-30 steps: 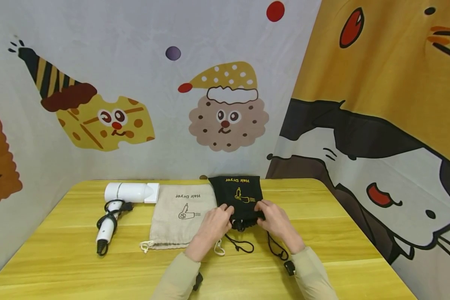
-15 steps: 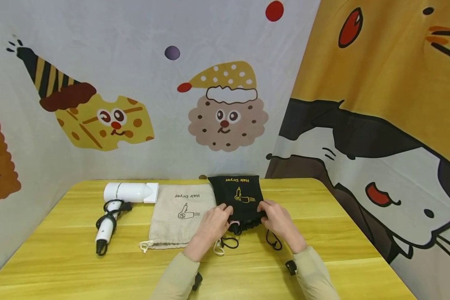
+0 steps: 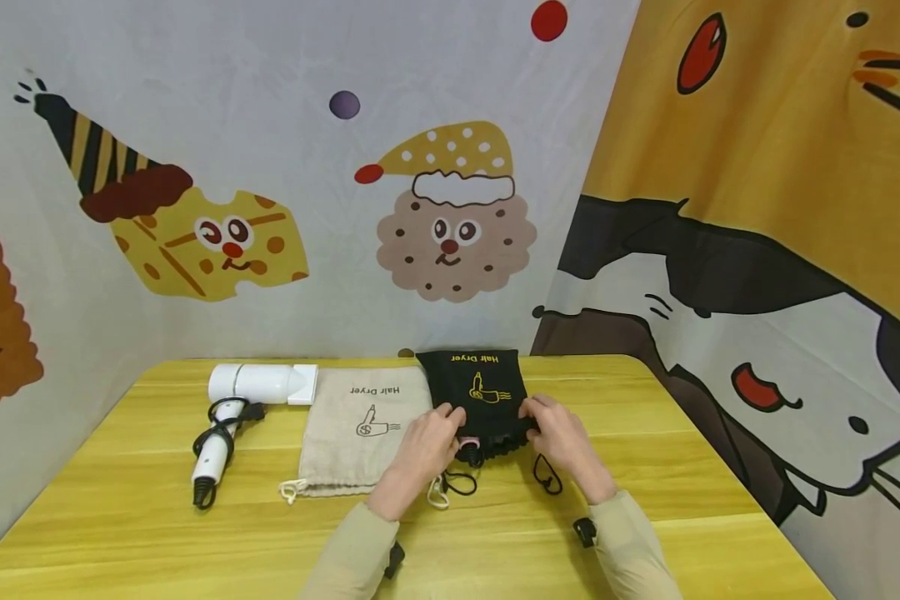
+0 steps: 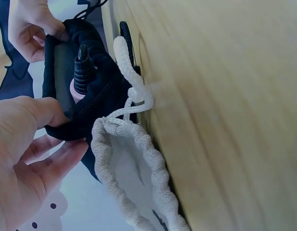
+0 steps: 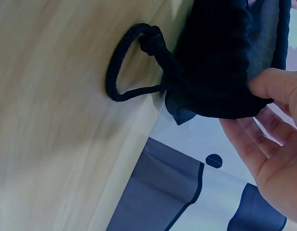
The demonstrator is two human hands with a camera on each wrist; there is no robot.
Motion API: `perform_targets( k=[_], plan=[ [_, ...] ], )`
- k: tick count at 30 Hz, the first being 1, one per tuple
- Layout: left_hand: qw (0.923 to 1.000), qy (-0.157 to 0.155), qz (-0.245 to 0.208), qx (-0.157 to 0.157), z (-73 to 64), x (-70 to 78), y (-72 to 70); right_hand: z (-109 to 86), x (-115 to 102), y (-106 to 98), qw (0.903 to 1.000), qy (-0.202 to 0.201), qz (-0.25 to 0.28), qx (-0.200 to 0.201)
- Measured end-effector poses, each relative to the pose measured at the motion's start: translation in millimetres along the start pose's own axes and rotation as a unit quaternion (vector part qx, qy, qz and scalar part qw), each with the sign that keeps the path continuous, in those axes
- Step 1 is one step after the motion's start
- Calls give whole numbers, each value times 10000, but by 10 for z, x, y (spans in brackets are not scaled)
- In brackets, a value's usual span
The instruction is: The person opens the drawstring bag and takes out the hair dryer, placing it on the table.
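A black drawstring bag (image 3: 483, 396) printed "Hair Dryer" in yellow lies at the back of the table, its mouth facing me. My left hand (image 3: 429, 442) pinches the left side of its rim, thumb inside and fingers outside. The right hand (image 3: 558, 433) pinches the rim's right corner the same way. Inside the mouth, in the left wrist view, shows a pink handle end with a black ribbed cord sleeve (image 4: 83, 74); the rest of that item is hidden in the cloth. A looped black drawstring (image 5: 134, 62) hangs out at the right corner.
A beige "Hair Dryer" bag (image 3: 367, 425) lies flat just left of the black one, its white cord (image 4: 136, 91) beside the black bag's mouth. Farther left, a white hair dryer (image 3: 258, 384) rests with its cord wound round the handle.
The right hand has shifted slightly right and the black bag's mouth is spread wider, so the pink handle end shows. The black cords have drawn in closer to the bag.
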State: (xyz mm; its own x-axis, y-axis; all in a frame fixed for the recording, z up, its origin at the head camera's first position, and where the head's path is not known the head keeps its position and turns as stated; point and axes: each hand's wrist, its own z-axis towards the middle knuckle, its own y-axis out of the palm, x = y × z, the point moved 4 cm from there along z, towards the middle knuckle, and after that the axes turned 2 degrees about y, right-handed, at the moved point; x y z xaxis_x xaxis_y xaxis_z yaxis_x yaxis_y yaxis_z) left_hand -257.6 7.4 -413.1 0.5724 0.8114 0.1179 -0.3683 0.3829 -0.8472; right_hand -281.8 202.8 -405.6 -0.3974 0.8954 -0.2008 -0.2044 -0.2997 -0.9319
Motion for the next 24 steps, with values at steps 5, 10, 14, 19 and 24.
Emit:
perform_targets(
  k=[5,10,14,19,24],
  plan=[
    [10000,-18,15,-21,12,-1,-24,-15,48,-33,9999,13,35,139],
    [9999,-111,-82,-71,11,-19,-24,-28,104,-58,9996,-11,8,297],
    [9997,-184,-144,-92,5,-36,-21,-29,146,-58,9996,6,4,287],
    [9994,-241,-212,-103,4,-45,-26,-33,173,-61,9997,45,75,224],
    [9991,-277,-283,-115,-3,-58,-26,-35,197,-61,9998,103,51,189]
  ],
)
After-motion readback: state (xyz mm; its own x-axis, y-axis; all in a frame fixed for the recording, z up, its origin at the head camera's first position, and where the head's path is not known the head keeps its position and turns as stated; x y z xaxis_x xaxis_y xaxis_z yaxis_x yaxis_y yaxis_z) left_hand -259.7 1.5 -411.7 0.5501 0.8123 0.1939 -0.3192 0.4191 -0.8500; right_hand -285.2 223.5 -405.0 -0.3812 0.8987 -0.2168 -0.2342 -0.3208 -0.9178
